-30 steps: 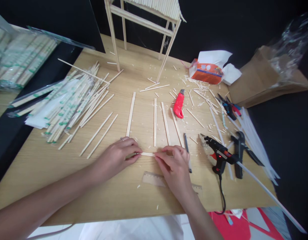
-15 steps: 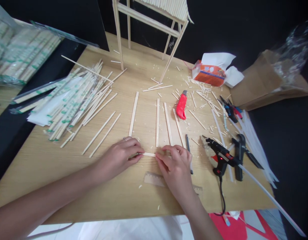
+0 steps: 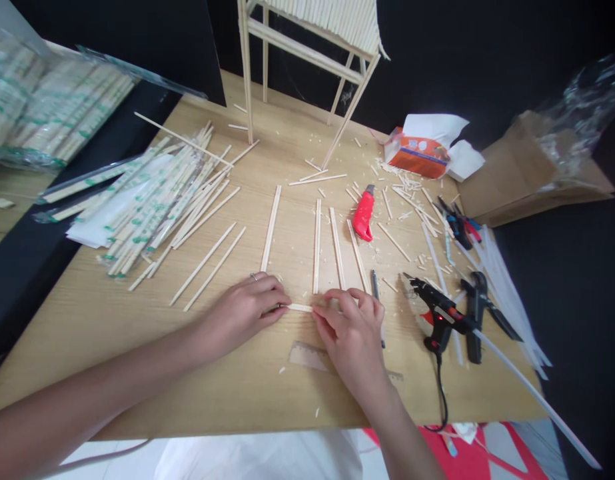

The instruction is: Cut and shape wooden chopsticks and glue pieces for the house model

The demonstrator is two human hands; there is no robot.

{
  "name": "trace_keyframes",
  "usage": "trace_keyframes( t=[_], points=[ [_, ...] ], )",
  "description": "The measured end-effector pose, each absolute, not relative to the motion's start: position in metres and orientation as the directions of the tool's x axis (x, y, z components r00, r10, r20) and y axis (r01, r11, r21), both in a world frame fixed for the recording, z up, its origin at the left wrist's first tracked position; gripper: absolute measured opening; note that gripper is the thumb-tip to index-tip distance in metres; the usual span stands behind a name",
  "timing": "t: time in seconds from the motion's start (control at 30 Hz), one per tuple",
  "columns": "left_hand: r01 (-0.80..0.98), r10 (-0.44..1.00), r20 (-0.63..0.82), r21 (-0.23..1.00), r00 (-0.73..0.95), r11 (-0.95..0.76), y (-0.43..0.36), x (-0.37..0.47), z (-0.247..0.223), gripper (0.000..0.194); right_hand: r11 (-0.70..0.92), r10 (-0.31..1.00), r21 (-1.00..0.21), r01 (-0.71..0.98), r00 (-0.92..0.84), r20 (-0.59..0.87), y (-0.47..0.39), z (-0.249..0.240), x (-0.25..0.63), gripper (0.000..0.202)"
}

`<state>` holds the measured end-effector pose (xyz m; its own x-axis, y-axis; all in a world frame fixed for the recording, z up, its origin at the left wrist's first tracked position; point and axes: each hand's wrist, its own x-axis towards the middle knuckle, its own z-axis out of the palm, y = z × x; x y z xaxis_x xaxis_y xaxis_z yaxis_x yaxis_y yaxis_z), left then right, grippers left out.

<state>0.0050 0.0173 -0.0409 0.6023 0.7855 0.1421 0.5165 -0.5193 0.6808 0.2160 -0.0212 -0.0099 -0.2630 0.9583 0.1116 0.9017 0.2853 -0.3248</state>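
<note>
Between my two hands a short wooden stick piece [image 3: 300,307] lies crosswise near the front of the table. My left hand [image 3: 250,303] pinches its left end, and my right hand [image 3: 348,327] pinches its right end. The fingertips cover both ends. Just beyond the hands lie several paired sticks [image 3: 316,247] pointing away from me, with another pair [image 3: 271,228] further left. A clear ruler [image 3: 310,356] is partly under my right hand. A dark pen [image 3: 375,287] lies right of that hand.
Wrapped chopsticks [image 3: 152,200] pile up at left. A stick frame [image 3: 297,48] stands at the back. At right are a red cutter [image 3: 364,215], glue gun [image 3: 440,313], pliers [image 3: 457,223], tissue box [image 3: 418,155], paper bag [image 3: 517,173] and glue sticks [image 3: 512,300]. Wood scraps are scattered about.
The view has shifted slightly, so the back items appear a little lower. Both hands keep nearly the same pose around the stick piece.
</note>
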Motion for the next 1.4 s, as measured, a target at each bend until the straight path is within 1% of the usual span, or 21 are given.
trace_keyframes(
  t=[0.13, 0.23, 0.37, 0.5, 0.6, 0.8, 0.93, 1.17, 1.33, 1.4],
  points=[
    [0.519, 0.787, 0.146, 0.678, 0.6, -0.521, 0.017, 0.005, -0.04, 0.015, 0.287, 0.958, -0.317, 0.904, -0.267, 0.105, -0.02, -0.009, 0.215, 0.012],
    [0.512, 0.788, 0.148, 0.686, 0.598, -0.517, 0.018, 0.005, -0.039, 0.016, 0.285, 0.959, -0.336, 0.898, -0.264, 0.107, -0.018, -0.009, 0.215, 0.012],
    [0.505, 0.784, 0.156, 0.686, 0.601, -0.523, 0.018, 0.005, -0.039, 0.016, 0.24, 0.971, -0.374, 0.896, -0.215, 0.107, -0.018, -0.007, 0.228, 0.025],
    [0.505, 0.785, 0.158, 0.686, 0.599, -0.524, 0.018, 0.004, -0.043, 0.015, 0.149, 0.985, -0.318, 0.936, -0.113, 0.127, -0.023, -0.004, 0.254, 0.024],
    [0.513, 0.79, 0.148, 0.686, 0.595, -0.515, 0.017, 0.004, -0.044, 0.014, 0.13, 0.988, -0.3, 0.945, -0.1, 0.116, -0.027, -0.004, 0.266, 0.021],
    [0.53, 0.796, 0.12, 0.686, 0.594, -0.499, 0.018, 0.005, -0.041, 0.014, 0.127, 0.991, -0.348, 0.929, -0.106, 0.08, -0.029, -0.009, 0.265, 0.014],
    [0.523, 0.798, 0.124, 0.695, 0.589, -0.494, 0.019, 0.004, -0.043, 0.014, 0.126, 0.991, -0.353, 0.927, -0.105, 0.079, -0.028, -0.011, 0.265, 0.01],
    [0.511, 0.806, 0.128, 0.713, 0.577, -0.479, 0.015, 0.005, -0.045, 0.014, 0.145, 0.987, -0.373, 0.916, -0.158, -0.003, -0.023, -0.002, 0.266, 0.011],
    [0.512, 0.833, 0.135, 0.733, 0.536, -0.448, 0.015, 0.004, -0.034, 0.013, 0.158, 0.987, -0.417, 0.895, -0.141, 0.072, -0.009, 0.001, 0.265, 0.016],
    [0.56, 0.862, 0.162, 0.7, 0.479, -0.443, 0.019, -0.001, -0.028, 0.014, 0.131, 0.991, -0.461, 0.878, -0.119, 0.055, 0.001, 0.002, 0.259, 0.016]
  ],
)
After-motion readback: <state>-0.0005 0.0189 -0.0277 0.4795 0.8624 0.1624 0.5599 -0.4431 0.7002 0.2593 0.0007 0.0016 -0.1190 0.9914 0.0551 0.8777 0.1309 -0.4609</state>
